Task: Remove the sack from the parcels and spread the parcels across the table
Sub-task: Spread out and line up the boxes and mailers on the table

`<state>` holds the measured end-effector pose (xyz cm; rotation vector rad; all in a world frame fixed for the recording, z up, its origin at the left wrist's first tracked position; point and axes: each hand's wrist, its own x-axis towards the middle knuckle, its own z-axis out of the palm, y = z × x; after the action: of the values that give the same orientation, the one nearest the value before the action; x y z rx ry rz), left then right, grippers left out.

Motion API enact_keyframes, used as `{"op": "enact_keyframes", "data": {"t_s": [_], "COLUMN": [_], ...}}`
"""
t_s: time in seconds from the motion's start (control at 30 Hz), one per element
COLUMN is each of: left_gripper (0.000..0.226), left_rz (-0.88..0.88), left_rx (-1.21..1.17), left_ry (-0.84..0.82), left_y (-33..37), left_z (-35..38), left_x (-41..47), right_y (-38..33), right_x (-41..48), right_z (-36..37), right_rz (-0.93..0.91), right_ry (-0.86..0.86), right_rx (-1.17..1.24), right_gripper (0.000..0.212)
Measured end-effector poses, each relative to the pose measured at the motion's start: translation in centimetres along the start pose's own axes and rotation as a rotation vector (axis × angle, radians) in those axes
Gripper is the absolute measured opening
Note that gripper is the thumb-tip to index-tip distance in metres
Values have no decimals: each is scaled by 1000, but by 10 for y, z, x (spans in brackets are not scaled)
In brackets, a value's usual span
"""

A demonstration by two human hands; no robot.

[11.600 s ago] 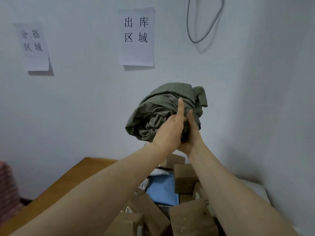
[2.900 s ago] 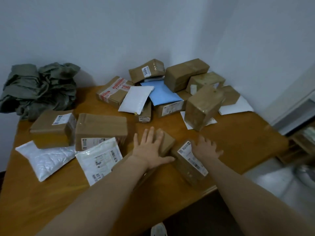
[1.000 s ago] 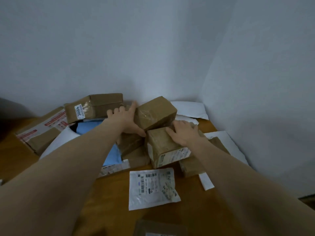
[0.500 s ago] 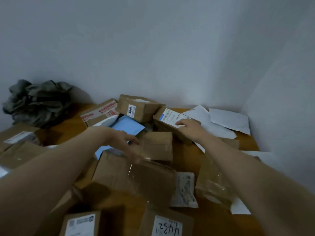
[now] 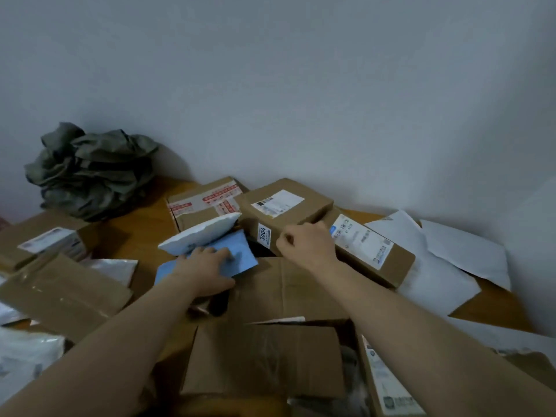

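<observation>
Parcels under hands; left flat on blue mailer; right curled

I am holding both bare arms stretched forward, my left arm slanting in from the lower left and my right arm from the lower right. My left hand is lying flat, palm down, fingers straight and close together. My right hand is sitting a little farther out, knuckles up, fingers curling under into a loose fist, their tips hidden.
</observation>
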<state>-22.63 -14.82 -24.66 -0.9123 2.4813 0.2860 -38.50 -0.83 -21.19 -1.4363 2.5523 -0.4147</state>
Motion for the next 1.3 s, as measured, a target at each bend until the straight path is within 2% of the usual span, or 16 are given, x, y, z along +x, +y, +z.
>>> {"op": "enact_keyframes", "data": {"t_s": [0.07,0.13,0.17,0.27,0.33,0.47,0.57,0.67,0.73,0.8,0.93,1.03,1.13,1.2,1.23,1.3], "left_gripper": [51,43,39,46,47,73,73,70,67,61,62,47,59,67,66,67], "left_rz": [-42,-111,-136,-136,-14,141,226,223,178,80,-232,-360,-453,-385,-282,-21], "left_rx": [110,147,132,4,-105,-198,-177,-65,17,84,121,21,-20,-25,-60,-171], "left_ry": [-131,-200,-116,407,525,166,58,203,480,625,366,178,97,270,340,303], "left_y": [-15,-19,-16,9,26,65,93,98,90,75,29,10,5,10,16,42], "left_z": [-14,-30,-37,-50,-48,-26,-12,-10,-18,-30,-40,-35,-31,-31,-32,-34], "left_x": [0,0,2,14,31,66,78,82,83,86,95,89,81,83,85,90], "right_y": [-2,-3,-2,12,30,76,106,123,123,113,81,64,62,80,92,120], "right_x": [29,55,66,82,77,46,34,40,50,63,84,94,96,89,82,62], "right_z": [1,11,18,37,40,30,19,16,21,31,47,50,46,38,33,22], "right_rz": [-28,-34,-24,66,149,255,295,391,459,405,212,71,18,121,188,336], "right_ry": [113,-48,-140,-314,-349,-304,-158,-47,-135,-265,-309,-345,-107,33,11,-160], "right_rx": [-37,-144,-206,-286,-280,-381,-390,-282,-176,-170,-95,81,12,-184,-249,-332], "right_gripper": [26,52,62,78,76,71,60,60,70,77,64,49,41,43,45,48]}}
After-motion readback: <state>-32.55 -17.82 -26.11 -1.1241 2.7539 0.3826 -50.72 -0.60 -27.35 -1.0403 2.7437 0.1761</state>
